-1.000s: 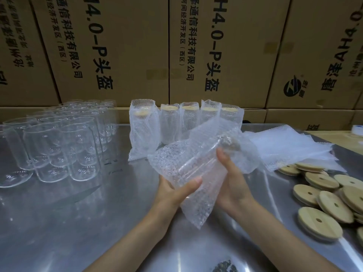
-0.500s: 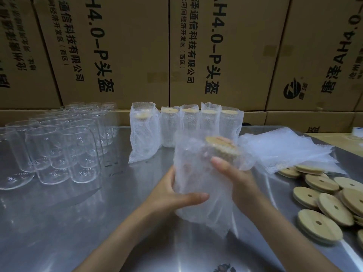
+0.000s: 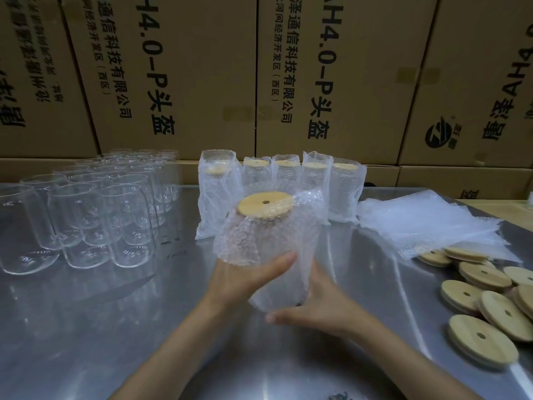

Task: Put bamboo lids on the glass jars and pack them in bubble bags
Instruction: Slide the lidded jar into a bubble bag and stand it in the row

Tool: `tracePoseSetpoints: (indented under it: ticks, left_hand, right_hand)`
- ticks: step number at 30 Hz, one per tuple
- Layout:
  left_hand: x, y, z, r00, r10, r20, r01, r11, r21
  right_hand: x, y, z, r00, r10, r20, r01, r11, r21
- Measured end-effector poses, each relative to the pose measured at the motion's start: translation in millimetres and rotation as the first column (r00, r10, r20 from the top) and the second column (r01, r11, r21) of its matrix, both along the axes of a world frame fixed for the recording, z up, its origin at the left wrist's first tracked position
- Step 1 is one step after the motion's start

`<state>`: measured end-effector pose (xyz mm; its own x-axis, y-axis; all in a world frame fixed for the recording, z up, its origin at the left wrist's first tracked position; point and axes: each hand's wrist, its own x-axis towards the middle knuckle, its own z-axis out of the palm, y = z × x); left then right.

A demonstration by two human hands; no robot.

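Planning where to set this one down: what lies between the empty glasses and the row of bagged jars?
Head view: only bare steel table between the empty glasses and the bagged jars.

Packing warehouse, stacked cartons (image 3: 184, 76), steel table (image 3: 86, 327)
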<state>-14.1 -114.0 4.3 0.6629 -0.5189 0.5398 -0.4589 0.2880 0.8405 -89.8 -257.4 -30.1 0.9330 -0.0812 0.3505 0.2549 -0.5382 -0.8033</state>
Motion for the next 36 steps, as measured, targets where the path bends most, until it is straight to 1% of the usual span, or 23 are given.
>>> tracePoseSetpoints:
  ticks: [4,8,11,13,14,17,19,21,24,26,30,36]
  left_hand:
    - [4.0,-2.4,-2.2,0.989,0.101,0.105,-0.094,0.993,-0.069]
    - [16.8,-3.1,-4.2,0.958,0.251,0.14,-0.234,0.964,-0.128]
    - [34.9,-5.2,-16.0,0.953,0.298,0.05,-0.289,0.947,-0.138]
    - [51.8,-6.8,-31.0,0.937,0.348,-0.017,-0.349,0.933,-0.09]
    - [62.9,-7.4,-39.2,0.92,0.389,-0.047,-0.391,0.919,-0.052]
    - [99.9,-11.5,-56.9,0.826,0.546,-0.141,-0.539,0.838,0.089]
    - [118.4,-15.5,-62.2,0.779,0.613,-0.132,-0.587,0.787,0.189]
    - [132.2,-20.2,-64.7,0.769,0.63,-0.105,-0.597,0.768,0.232]
    - [150.6,-25.6,-63.6,0.767,0.625,-0.142,-0.584,0.773,0.247]
    - [160.9,-28.2,-60.9,0.759,0.63,-0.166,-0.586,0.772,0.246]
    - [175.9,-33.2,-57.5,0.75,0.641,-0.167,-0.594,0.762,0.256]
    - [192.5,-39.2,-58.9,0.789,0.602,-0.126,-0.561,0.789,0.251]
  right_hand:
    - [20.0,14.8,-19.4,0.988,-0.041,0.149,0.024,0.993,0.115]
    - [43.3,9.2,-22.5,0.984,-0.119,0.135,0.094,0.979,0.181]
    - [68.2,-2.6,-24.6,0.959,-0.252,0.127,0.2,0.925,0.325]
    - [89.9,-9.3,-23.2,0.923,-0.373,0.093,0.309,0.864,0.398]
    - [101.9,-13.0,-21.8,0.897,-0.436,0.068,0.374,0.833,0.407]
    - [135.0,-23.2,-18.4,0.788,-0.616,-0.007,0.577,0.733,0.36]
    - [152.7,-25.6,-18.4,0.707,-0.703,-0.075,0.69,0.662,0.293]
    - [167.7,-24.7,-18.9,0.654,-0.751,-0.095,0.746,0.618,0.249]
    - [184.7,-23.7,-18.0,0.612,-0.783,-0.109,0.786,0.587,0.191]
    - [192.6,-25.3,-16.9,0.615,-0.779,-0.122,0.788,0.603,0.127]
    - [204.5,-30.8,-15.8,0.666,-0.738,-0.111,0.744,0.668,0.022]
    - [215.6,-38.1,-17.2,0.726,-0.677,-0.121,0.668,0.736,-0.111]
